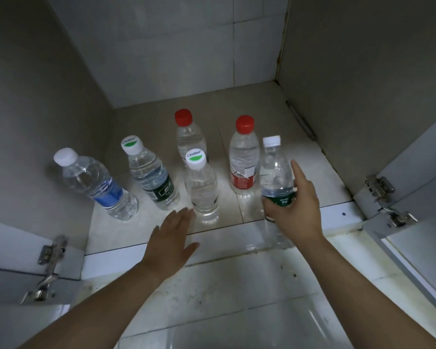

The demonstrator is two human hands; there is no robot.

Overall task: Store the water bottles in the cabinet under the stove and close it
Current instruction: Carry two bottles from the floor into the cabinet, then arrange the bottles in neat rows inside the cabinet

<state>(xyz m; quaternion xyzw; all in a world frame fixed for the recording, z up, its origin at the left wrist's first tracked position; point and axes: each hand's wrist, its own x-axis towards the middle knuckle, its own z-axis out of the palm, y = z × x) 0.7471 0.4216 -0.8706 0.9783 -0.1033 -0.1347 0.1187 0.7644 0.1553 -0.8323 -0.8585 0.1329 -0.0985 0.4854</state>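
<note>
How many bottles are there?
6: blue-label bottle left, dark-label bottle beside it, red-cap bottle behind, red-label bottle right, plain bottle in front; right hand holds the sixth bottle.

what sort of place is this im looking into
Probably inside a low kitchen cabinet: grey side panel, metal door hinges at the front corners, and clear plastic water bottles stood on its tiled floor. The right hand holds a white-capped clear bottle.
</note>
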